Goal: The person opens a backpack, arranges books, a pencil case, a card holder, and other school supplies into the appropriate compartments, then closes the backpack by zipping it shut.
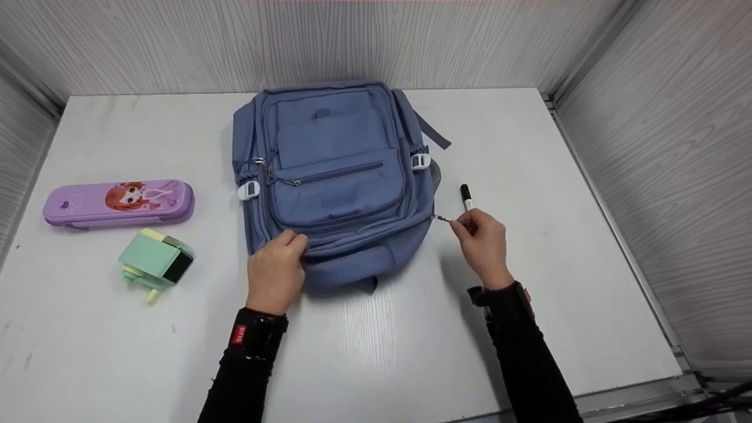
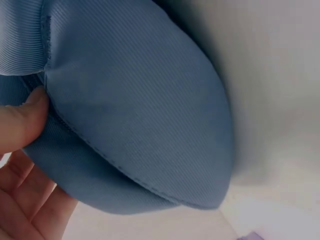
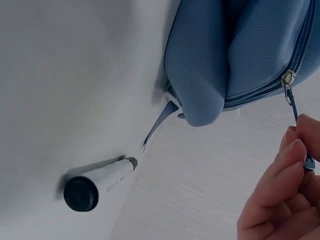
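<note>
A blue backpack (image 1: 329,132) lies flat on the white table, front pocket up. At its near left corner my left hand (image 1: 274,273) grips the fabric beside a seam, and the left wrist view shows the thumb pressed against the cloth. My right hand (image 1: 484,247) is just off the bag's right side. Between thumb and fingers it pinches the cord pull (image 3: 294,106) of a metal zipper slider (image 3: 288,78), drawing the cord taut. A white marker with a black cap (image 1: 466,194) lies on the table beyond the right hand, partly hidden by it in the head view.
To the left of the bag lies a purple pencil case (image 1: 88,205) with a cartoon girl on its lid. Just nearer stands a mint-green and yellow boxy gadget (image 1: 150,254) with a black panel. Grey wood-grain walls (image 1: 664,147) border the table at the back and sides.
</note>
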`<state>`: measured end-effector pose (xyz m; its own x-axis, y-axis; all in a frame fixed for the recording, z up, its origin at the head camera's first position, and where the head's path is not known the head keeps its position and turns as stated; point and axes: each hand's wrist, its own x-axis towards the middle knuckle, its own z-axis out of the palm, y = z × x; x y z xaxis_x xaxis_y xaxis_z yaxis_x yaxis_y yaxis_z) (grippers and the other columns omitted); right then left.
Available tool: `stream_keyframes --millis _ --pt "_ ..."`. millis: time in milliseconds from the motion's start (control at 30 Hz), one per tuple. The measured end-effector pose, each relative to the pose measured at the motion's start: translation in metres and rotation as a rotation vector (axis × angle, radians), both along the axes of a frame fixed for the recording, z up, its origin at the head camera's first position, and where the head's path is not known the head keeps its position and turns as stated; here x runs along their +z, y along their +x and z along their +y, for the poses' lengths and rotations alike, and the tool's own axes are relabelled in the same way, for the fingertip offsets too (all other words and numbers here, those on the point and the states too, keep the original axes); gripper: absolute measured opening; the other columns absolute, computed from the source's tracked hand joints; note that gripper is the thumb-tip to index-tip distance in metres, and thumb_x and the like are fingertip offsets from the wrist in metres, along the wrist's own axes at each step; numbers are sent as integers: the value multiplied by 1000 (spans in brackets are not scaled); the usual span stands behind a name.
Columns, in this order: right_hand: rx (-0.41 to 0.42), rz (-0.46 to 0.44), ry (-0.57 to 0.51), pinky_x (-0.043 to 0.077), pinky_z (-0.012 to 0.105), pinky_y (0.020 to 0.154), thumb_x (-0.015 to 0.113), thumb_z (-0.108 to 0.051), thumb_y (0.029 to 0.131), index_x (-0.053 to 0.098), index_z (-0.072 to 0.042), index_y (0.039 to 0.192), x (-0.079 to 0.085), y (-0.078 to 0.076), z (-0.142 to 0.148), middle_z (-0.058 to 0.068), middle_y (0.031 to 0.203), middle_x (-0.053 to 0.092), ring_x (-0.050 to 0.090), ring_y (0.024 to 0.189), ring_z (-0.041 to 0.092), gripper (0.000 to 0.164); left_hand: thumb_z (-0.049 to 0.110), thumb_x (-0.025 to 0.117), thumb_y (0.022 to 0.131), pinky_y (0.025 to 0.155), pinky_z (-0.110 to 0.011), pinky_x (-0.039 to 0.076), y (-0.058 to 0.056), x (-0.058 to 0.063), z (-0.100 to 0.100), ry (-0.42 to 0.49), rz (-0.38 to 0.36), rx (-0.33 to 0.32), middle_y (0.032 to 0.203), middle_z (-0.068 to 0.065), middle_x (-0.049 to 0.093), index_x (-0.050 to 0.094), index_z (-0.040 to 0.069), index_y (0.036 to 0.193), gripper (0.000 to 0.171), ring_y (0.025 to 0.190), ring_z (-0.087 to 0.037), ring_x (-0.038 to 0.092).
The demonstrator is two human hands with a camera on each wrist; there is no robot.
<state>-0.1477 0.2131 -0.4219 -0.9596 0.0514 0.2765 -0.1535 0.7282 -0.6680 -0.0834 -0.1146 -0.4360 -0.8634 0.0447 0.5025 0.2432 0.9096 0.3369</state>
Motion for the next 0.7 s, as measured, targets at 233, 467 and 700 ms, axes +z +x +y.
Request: stream_keyframes --millis 233,467,700 --pt "72 13 -38 38 21 60 73 -2 84 67 1 80 -5 26 -15 11 69 61 46 62 9 9 -16 59 76 55 -46 49 -9 5 -26 -7 -33 41 78 -13 66 67 3 82 21 69 -36 62" --pt "154 3 -71 38 19 57 73 -2 84 66 1 79 -11 38 -25 9 69 63 45 60 3 9 -15 58 76 62 -50 47 -13 7 -38 31 -48 110 81 -18 65 67 -2 84 18 74 -41 60" --pt "173 -7 -89 39 18 58 73 -3 85 66 -1 80 -14 41 -27 8 71 64 46 61 2 9 -14 61 76 85 -52 52 1 26 10 -1 -145 0 97 -19 67 71 -1 101 30 94 -40 63"
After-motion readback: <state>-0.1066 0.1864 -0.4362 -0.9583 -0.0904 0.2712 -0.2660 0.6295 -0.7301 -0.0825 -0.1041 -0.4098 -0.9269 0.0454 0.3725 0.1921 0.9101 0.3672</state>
